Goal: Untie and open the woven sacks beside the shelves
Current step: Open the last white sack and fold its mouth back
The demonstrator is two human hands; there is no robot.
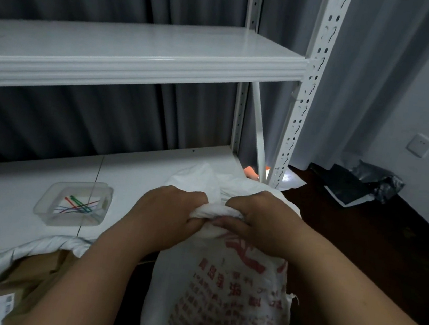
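We clamp the left hand and right hand around the bunched neck of the sack beside the shelf, probably to loosen a tie hidden under our fingers.

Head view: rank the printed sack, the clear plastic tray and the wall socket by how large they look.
1. printed sack, largest, though nearest the camera.
2. clear plastic tray.
3. wall socket, smallest, but farthest away, so true size is unsure.

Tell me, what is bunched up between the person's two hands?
The gathered neck of the printed sack, gripped by left hand and right hand, in the head view.
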